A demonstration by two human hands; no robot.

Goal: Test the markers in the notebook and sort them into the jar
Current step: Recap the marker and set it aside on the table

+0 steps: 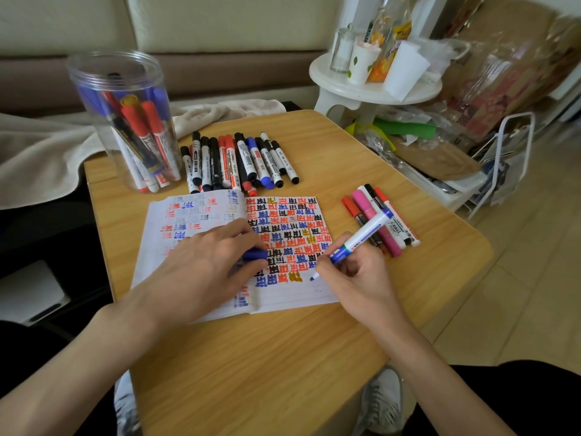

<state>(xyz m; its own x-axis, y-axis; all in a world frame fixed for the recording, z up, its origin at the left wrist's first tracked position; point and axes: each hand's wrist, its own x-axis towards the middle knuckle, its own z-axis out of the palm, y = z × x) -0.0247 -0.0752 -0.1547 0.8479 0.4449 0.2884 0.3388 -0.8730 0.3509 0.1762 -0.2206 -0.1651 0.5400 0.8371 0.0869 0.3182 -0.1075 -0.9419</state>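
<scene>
Head, right fingers (360, 264) pinching marker (366, 229)

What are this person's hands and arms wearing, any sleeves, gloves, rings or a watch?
Nothing shows on them. The left hand and right hand are bare, with no gloves or rings visible. The left forearm and right forearm are uncovered to the picture's edge: no sleeves, watch or bracelet.
</scene>
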